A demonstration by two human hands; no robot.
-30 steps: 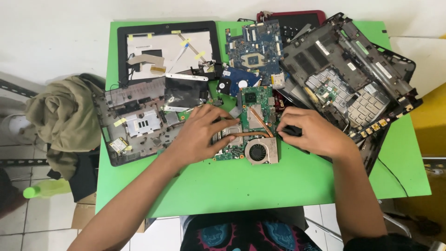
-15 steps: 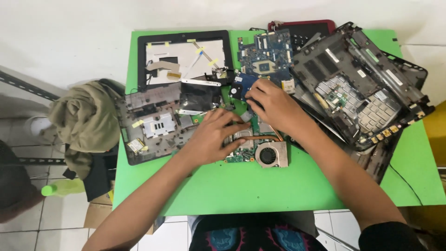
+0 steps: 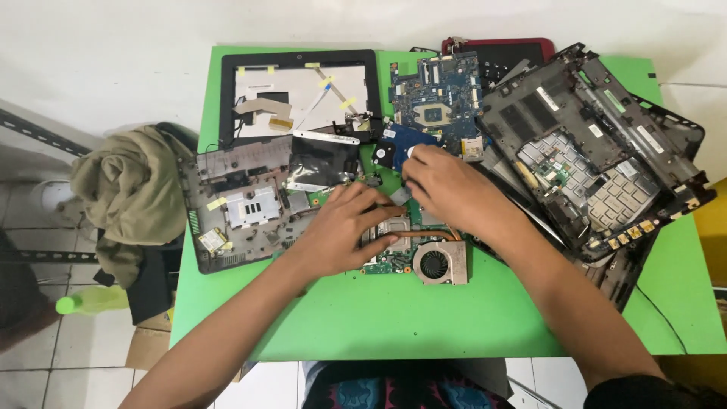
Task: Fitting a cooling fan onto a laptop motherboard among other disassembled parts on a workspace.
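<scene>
A green laptop motherboard (image 3: 386, 261) with a copper heat pipe and a round cooling fan (image 3: 438, 263) lies on the green table (image 3: 424, 318). My left hand (image 3: 344, 227) lies flat on the board's left part, fingers spread over it. My right hand (image 3: 447, 185) reaches across the board's top edge, its fingertips by a small grey part next to a hard drive (image 3: 397, 148). Whether those fingers pinch anything is hidden.
A blue circuit board (image 3: 439, 98) lies at the back, a black screen bezel (image 3: 299, 95) at back left. A grey laptop base (image 3: 250, 204) sits left, a dark laptop chassis (image 3: 598, 144) right. An olive cloth (image 3: 129, 189) hangs off the table's left; a green bottle (image 3: 91, 301) lies on the floor.
My right hand has moved from the board's right side up and left to its top edge near the hard drive. My left hand stays on the board. The camera view has shifted.
</scene>
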